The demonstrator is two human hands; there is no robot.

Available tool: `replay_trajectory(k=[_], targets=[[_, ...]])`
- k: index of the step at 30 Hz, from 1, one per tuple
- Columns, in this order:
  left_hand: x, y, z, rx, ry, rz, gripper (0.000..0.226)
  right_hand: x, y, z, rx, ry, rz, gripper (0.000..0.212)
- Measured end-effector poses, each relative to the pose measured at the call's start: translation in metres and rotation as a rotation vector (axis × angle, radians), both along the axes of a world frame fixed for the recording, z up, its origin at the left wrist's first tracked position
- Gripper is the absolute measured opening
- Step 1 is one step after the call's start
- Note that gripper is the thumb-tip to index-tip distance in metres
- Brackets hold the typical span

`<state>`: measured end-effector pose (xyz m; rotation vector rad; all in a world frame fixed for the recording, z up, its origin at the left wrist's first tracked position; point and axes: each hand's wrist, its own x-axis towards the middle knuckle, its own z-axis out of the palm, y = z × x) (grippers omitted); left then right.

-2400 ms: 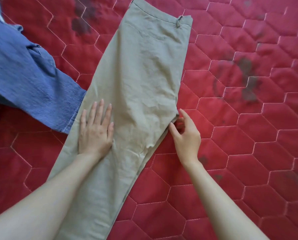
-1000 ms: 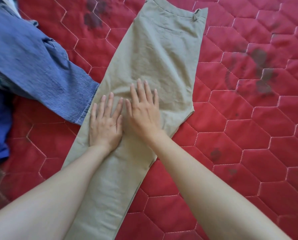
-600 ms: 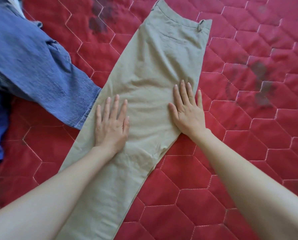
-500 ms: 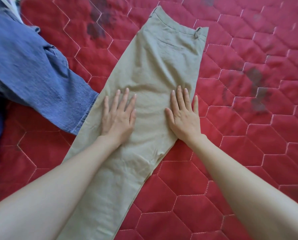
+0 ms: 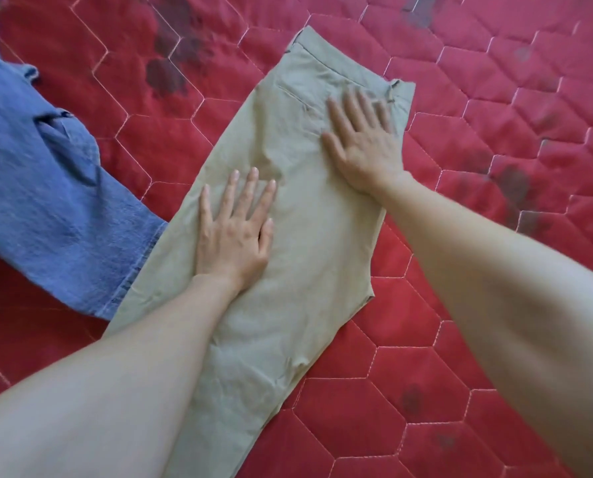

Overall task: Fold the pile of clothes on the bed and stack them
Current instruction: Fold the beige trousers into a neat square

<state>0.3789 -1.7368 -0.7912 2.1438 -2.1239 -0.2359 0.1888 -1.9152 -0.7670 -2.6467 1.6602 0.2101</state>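
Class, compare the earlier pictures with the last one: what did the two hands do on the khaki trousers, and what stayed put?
The right hand let go of the trousers' side edge, pressed flat and slid up to the waistband. The left hand stayed flat on the middle, nudging only a little upward. Neither hand grips anything now. The trousers stay spread on the red quilt, the jeans still beside them.

Khaki trousers [image 5: 308, 243] folded lengthwise, lying flat and slanted across the red quilted bed [image 5: 495, 98], waistband at the far end, blue jeans [image 5: 46, 188] spread to their left, hem touching the khaki edge
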Motion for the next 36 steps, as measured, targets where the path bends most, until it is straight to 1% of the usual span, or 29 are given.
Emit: replay_trajectory(k=[3,5,6,7,8,10,12,13,14,16,18,20,23,26,28,30,33,36], targets=[[-0.001,0.000,0.002,0.005,0.002,0.001,0.059,-0.021,-0.045,0.007,0.045,0.080,-0.195,0.058],[-0.001,-0.001,0.003,0.002,0.011,0.003,0.059,-0.015,-0.054,0.013,0.029,0.055,-0.299,0.060],[-0.001,-0.001,0.002,-0.001,0.014,0.002,0.059,-0.004,-0.052,0.016,-0.007,0.019,-0.316,0.060],[-0.001,-0.001,0.002,-0.007,0.013,0.001,0.059,0.011,-0.045,0.017,-0.040,-0.033,-0.281,0.060],[0.000,-0.001,0.001,-0.014,0.009,0.001,0.059,0.029,-0.036,0.018,-0.050,-0.098,-0.190,0.059],[0.000,-0.001,0.000,-0.027,0.003,-0.004,0.059,0.065,-0.012,0.015,0.026,-0.187,0.083,0.056],[0.000,-0.002,-0.001,-0.027,0.002,-0.010,0.059,0.079,0.004,0.008,0.125,-0.108,0.282,0.055],[0.000,-0.002,-0.001,-0.025,-0.003,-0.010,0.059,0.074,0.001,0.005,0.140,-0.047,0.306,0.054],[0.000,-0.002,-0.002,-0.025,-0.010,-0.009,0.059,0.062,-0.010,0.004,0.127,-0.014,0.251,0.054],[0.002,-0.002,-0.004,-0.029,-0.018,-0.006,0.059,0.028,-0.044,0.006,0.069,0.025,-0.019,0.055],[0.001,-0.001,-0.005,-0.038,-0.019,-0.008,0.059,-0.011,-0.073,0.016,0.067,0.108,-0.268,0.059],[0.000,-0.001,-0.004,-0.027,-0.012,-0.012,0.059,-0.027,-0.075,0.027,0.026,0.106,-0.352,0.061],[0.000,-0.001,-0.002,-0.005,-0.010,-0.011,0.059,0.006,-0.024,0.029,-0.053,-0.034,-0.336,0.058],[0.000,-0.001,0.000,0.005,-0.005,-0.009,0.060,0.065,0.066,0.013,0.033,-0.176,-0.235,0.055],[0.001,-0.002,0.001,0.010,0.016,-0.007,0.061,0.086,0.125,0.000,0.109,-0.241,-0.202,0.054],[0.002,-0.002,0.001,0.011,0.014,-0.019,0.059,0.072,0.164,-0.012,0.093,-0.200,-0.275,0.055],[0.007,0.001,-0.002,0.042,0.016,-0.063,0.057,0.029,0.198,-0.014,0.027,-0.103,-0.412,0.056],[0.023,0.030,-0.003,0.069,0.026,-0.100,0.059,0.004,0.215,-0.005,0.107,-0.068,-0.486,0.057]])
